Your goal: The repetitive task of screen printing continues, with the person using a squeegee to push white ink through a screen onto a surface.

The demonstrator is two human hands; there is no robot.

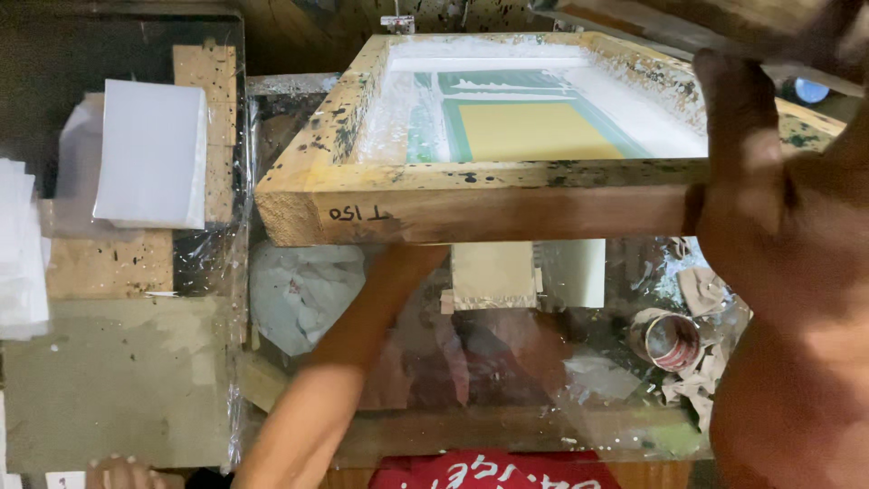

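A wooden screen-printing frame (507, 213), spattered with dark paint, is tilted up off the table. Its mesh (534, 131) shows a yellow rectangle with green borders and white ink around it. My right hand (747, 163) grips the frame's near right corner and holds it raised. My left forearm (344, 362) reaches under the frame, so the left hand itself is hidden behind the wood. Under the raised frame lie a pale beige sheet (493, 272) and a white sheet (575, 272) on the glossy table top.
A stack of white paper (154, 154) lies on the left board, with more white sheets (18, 244) at the far left edge. A crumpled plastic bag (299, 294) sits near my left arm. A small round tin (670, 340) and rags lie at right.
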